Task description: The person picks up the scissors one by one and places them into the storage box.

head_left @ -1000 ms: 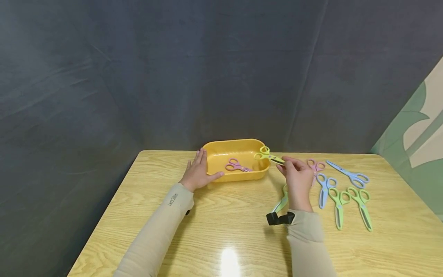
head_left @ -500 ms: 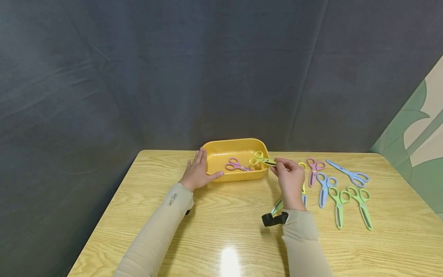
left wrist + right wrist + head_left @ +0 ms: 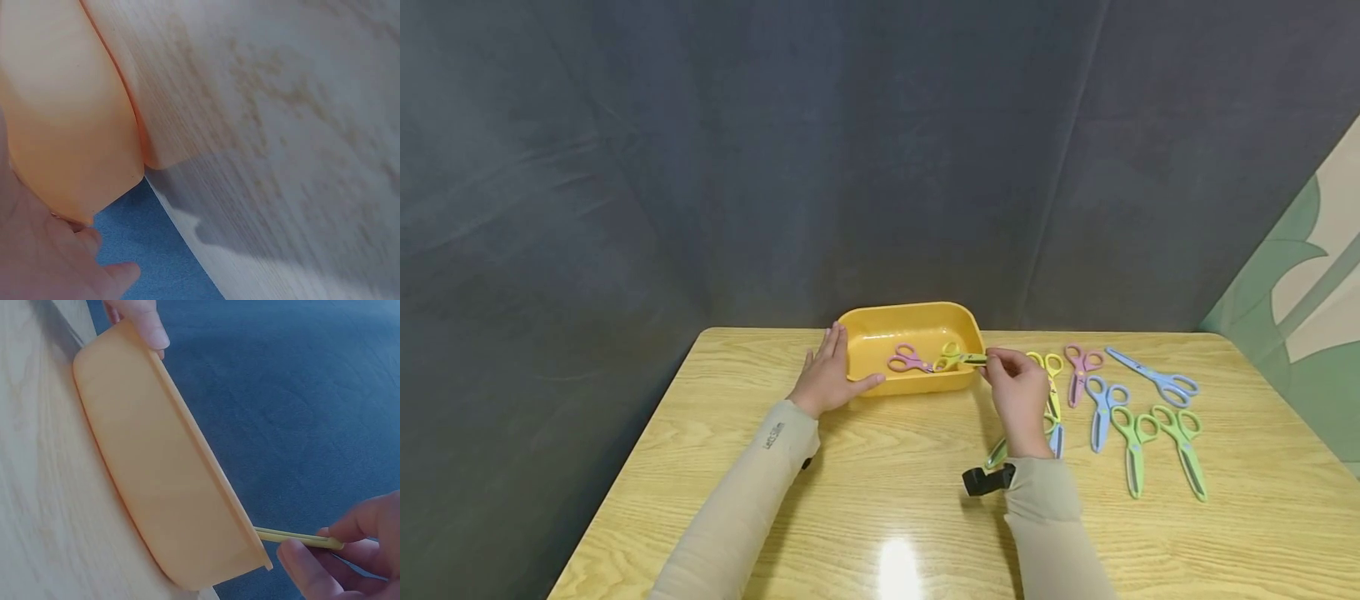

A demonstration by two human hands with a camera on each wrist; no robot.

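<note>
A yellow plastic bin [image 3: 917, 382] stands near the far table edge in the head view. My left hand [image 3: 824, 375] rests at its left end, fingers straight along the rim and thumb toward the front wall. My right hand [image 3: 1018, 396], at the bin's right end, pinches yellow-green scissors [image 3: 950, 358] by the blade end. Their handle loops hang inside the bin, and the blades cross the right rim. Pink scissors [image 3: 908, 358] lie in the bin beside those loops. In the right wrist view, the bin wall hides the handles, leaving the scissors' blade end [image 3: 294, 536] visible.
On the table's right lie pink scissors [image 3: 1077, 375], blue scissors [image 3: 1102, 408], long blue scissors [image 3: 1150, 375], and two green scissors [image 3: 1135, 454]. Yellow scissors [image 3: 1052, 387] and more pieces are partly hidden by the right hand. A dark curtain [image 3: 880, 167] hangs behind the table.
My right hand has moved left and slightly down, bringing the yellow-green scissors' handles from over the right rim into the bin. The left hand and bin have stayed put.
</note>
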